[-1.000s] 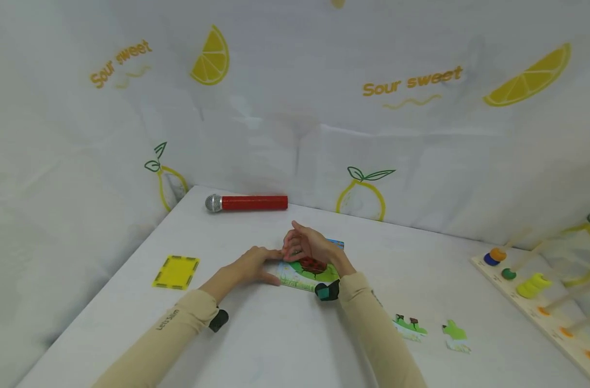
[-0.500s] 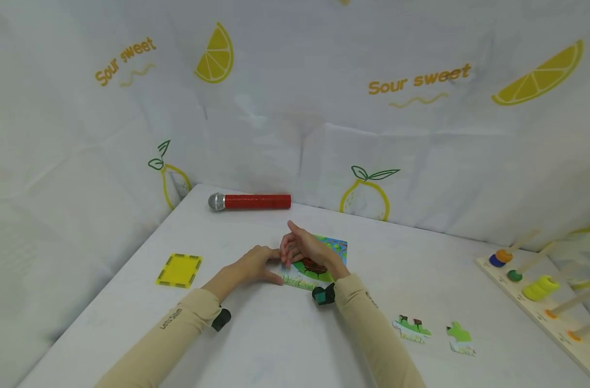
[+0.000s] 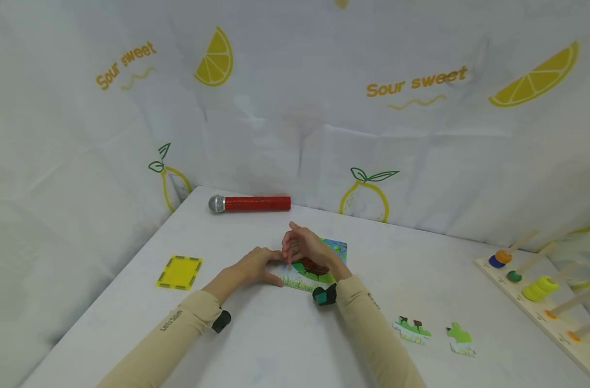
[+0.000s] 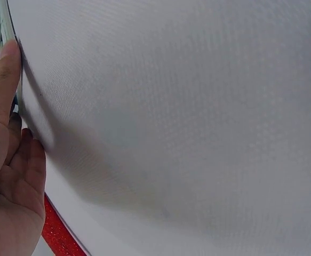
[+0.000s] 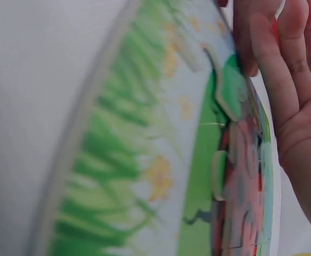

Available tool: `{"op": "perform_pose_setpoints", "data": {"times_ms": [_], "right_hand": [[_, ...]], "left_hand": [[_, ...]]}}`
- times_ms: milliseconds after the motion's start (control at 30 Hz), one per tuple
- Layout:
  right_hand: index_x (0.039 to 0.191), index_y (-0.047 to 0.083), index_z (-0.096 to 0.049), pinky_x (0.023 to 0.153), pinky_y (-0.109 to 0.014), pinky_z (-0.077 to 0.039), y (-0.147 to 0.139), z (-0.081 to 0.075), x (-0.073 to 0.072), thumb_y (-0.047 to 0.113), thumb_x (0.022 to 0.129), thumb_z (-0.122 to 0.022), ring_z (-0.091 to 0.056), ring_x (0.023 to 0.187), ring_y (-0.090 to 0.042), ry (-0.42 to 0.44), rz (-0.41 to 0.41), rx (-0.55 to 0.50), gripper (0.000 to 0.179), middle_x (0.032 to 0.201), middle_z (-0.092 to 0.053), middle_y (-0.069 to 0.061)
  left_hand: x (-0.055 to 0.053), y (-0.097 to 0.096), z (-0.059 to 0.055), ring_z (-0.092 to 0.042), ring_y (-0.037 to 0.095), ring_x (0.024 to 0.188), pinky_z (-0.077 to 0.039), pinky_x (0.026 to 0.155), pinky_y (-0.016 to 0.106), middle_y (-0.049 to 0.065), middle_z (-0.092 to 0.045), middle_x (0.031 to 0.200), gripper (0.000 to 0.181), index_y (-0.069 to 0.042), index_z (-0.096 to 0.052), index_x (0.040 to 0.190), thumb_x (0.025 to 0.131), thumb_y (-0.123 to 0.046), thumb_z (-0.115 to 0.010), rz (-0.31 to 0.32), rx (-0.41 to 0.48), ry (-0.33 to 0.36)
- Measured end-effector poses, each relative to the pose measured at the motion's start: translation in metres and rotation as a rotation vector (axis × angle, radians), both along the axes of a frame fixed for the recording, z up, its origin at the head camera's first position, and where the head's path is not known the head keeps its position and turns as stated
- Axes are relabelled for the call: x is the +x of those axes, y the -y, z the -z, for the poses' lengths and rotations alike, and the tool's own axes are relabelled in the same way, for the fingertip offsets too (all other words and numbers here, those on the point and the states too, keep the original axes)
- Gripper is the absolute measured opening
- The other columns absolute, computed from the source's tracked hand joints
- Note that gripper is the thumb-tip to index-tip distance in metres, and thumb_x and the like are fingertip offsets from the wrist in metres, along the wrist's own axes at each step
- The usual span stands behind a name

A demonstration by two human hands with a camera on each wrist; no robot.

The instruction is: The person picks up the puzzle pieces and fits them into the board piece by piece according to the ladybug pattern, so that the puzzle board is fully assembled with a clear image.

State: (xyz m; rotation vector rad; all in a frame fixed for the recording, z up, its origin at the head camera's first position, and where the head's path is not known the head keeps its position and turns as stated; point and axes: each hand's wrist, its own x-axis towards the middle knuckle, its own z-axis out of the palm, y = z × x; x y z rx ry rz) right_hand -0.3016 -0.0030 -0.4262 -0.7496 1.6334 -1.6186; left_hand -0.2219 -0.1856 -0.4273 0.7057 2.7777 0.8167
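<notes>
A puzzle board with a raised red ladybug picture lies mid-table. At its left edge is my left hand, thumb by the near corner and fingers farther up. In the left wrist view, the left thumb lies straight along the board's edge. My right hand is over the board's far left part, palm turned left, fingers loosely bent near the left fingertips. Raised pieces show on the board in the right wrist view, beside the right hand. Whether a piece is under the fingertips is hidden.
Two loose puzzle pieces lie to the right, a wide one and a narrower one. A yellow square frame lies left. A red microphone is at the back. A wooden peg board with coloured rings stands far right.
Both hands stay at the board's left side, with only slight finger shifts of the right hand. The view has tilted a little; the loose pieces have not moved.
</notes>
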Motion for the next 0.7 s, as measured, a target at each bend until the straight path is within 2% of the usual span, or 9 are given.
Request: {"op": "perform_pose_setpoints", "data": {"times_ms": [100,200,300,467,700], "right_hand": [[0.08,0.01,-0.061,0.074,-0.034,-0.054,-0.004,0.0,-0.007,0.024,0.105,-0.028,-0.06,0.07,-0.016,0.026,-0.065,0.005,0.044,0.08,-0.064,-0.002],[0.087,0.012,-0.066,0.087,-0.036,-0.053,-0.011,-0.001,-0.014,0.011,0.103,-0.037,-0.062,0.083,-0.014,0.036,-0.156,0.058,0.033,0.091,-0.066,-0.001],[0.091,0.011,-0.069,0.093,-0.04,-0.051,-0.02,-0.003,-0.021,0.007,0.102,-0.042,-0.062,0.091,-0.016,0.055,-0.208,0.107,0.03,0.095,-0.067,-0.002],[0.09,0.011,-0.071,0.093,-0.04,-0.051,-0.029,-0.006,-0.033,0.011,0.104,-0.04,-0.065,0.092,-0.017,0.095,-0.247,0.181,0.034,0.093,-0.069,-0.002],[0.107,0.003,-0.07,0.093,-0.04,-0.052,-0.035,-0.013,-0.041,0.009,0.101,-0.047,-0.064,0.088,-0.018,0.028,-0.32,0.317,0.024,0.105,-0.069,-0.007]], "left_hand": [[0.0,0.0,0.001,-0.051,0.027,0.125,-0.039,0.106,0.045,0.01,-0.058,0.132,0.066,-0.002,-0.057,0.131,0.075,-0.027,-0.082,-0.02,-0.003,0.012],[0.0,0.001,0.002,-0.05,0.028,0.125,-0.039,0.106,0.045,0.01,-0.057,0.133,0.068,-0.002,-0.056,0.133,0.075,-0.027,-0.082,-0.027,-0.004,0.005],[0.0,0.001,0.001,-0.048,0.029,0.128,-0.038,0.106,0.045,0.009,-0.054,0.136,0.068,-0.006,-0.055,0.134,0.075,-0.028,-0.082,-0.022,-0.013,-0.011],[0.0,0.002,0.002,-0.045,0.03,0.131,-0.037,0.107,0.047,0.006,-0.05,0.14,0.063,-0.011,-0.058,0.133,0.076,-0.027,-0.081,-0.009,-0.005,-0.012],[-0.001,0.0,0.003,-0.042,0.03,0.133,-0.036,0.108,0.047,0.006,-0.049,0.142,0.064,-0.012,-0.057,0.134,0.077,-0.028,-0.08,-0.009,0.005,0.002]]}}
